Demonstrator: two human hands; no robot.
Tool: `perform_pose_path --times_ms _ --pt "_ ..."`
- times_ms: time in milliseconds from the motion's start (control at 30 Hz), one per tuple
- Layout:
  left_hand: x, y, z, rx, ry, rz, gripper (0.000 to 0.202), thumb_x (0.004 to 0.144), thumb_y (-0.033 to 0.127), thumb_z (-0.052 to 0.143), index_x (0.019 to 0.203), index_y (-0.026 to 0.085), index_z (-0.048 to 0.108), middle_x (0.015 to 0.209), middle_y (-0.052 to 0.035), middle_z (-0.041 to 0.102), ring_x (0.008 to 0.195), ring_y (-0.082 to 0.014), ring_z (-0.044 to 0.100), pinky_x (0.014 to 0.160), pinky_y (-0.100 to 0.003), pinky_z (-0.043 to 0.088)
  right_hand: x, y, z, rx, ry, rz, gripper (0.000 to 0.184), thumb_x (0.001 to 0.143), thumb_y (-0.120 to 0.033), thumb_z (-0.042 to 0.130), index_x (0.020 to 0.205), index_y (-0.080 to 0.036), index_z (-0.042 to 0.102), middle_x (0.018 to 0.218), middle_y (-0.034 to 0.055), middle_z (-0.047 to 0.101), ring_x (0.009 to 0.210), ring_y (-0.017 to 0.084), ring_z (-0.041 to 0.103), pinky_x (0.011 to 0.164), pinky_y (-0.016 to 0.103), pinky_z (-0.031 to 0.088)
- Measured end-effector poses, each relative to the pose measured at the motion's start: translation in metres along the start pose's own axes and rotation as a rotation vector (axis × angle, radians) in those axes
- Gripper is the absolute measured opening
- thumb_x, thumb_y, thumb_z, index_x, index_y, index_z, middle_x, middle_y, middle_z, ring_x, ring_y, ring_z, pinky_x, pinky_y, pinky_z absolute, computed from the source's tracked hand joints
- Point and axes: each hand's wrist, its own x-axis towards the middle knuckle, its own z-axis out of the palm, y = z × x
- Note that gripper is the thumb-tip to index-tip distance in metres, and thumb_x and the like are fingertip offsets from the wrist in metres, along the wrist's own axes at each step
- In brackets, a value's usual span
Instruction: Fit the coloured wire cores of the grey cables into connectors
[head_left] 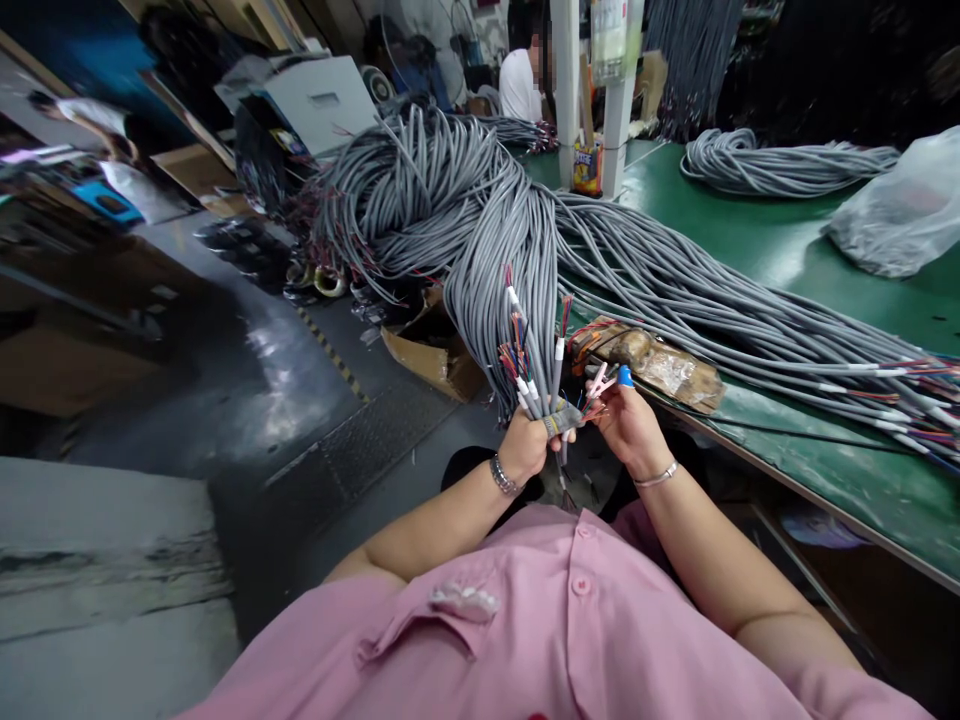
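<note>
My left hand [529,445] is closed around several grey cables [534,375], whose stripped ends with white sleeves and coloured wires point upward. A grey band-like piece [561,418] crosses in front of its fingers. Just to the right, my right hand [632,430] has its fingers closed at thin red and orange wires [592,410]. One of its fingertips wears a blue cover [624,376]. A small pale pink piece [600,384] shows at these fingers; its kind is unclear. Behind both hands, a large heap of grey cables [517,230] drapes over the table edge.
The green table [787,230] holds a cable coil [750,165], a plastic bag [904,210] and a taped wooden block [667,370]. A cardboard box [435,355] stands below the heap. Two people, one by a white post [568,100], are in the background.
</note>
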Motion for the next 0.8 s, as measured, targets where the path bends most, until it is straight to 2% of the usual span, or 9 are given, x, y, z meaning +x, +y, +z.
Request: perform_pose_path --times_ms 100,367,800 --pt "0.003 0.0 0.002 0.006 -0.014 -0.017 0.031 0.066 0.041 0.074 0.06 0.013 0.063 0.051 -0.0016 0.059 0.038 -0.0057 0.044 0.037 -0.019 0.026 0.004 0.005 -0.003 0.059 0.027 0.023 0.032 0.08 -0.051 0.065 0.084 -0.019 0.066 0.081 0.0033 0.071 0.058 0.012 0.057 0.053 0.026 0.049" --pt "0.007 -0.003 0.004 0.029 0.001 -0.018 0.032 0.067 0.04 0.072 0.056 0.013 0.059 0.05 -0.001 0.059 0.037 -0.0055 0.042 0.038 -0.02 0.027 0.012 0.008 -0.002 0.174 -0.019 0.088 0.034 0.072 -0.052 0.073 0.074 -0.02 0.063 0.076 0.0006 0.072 0.055 0.011 0.058 0.055 0.027 0.05" --pt "0.007 -0.006 0.002 0.011 0.028 0.004 0.026 0.068 0.036 0.07 0.06 0.013 0.061 0.049 0.0002 0.058 0.036 -0.0056 0.042 0.037 -0.02 0.026 0.014 0.008 0.0 0.209 0.02 0.07 0.03 0.077 -0.048 0.071 0.078 -0.019 0.066 0.073 -0.0003 0.071 0.054 0.01 0.058 0.057 0.024 0.051"
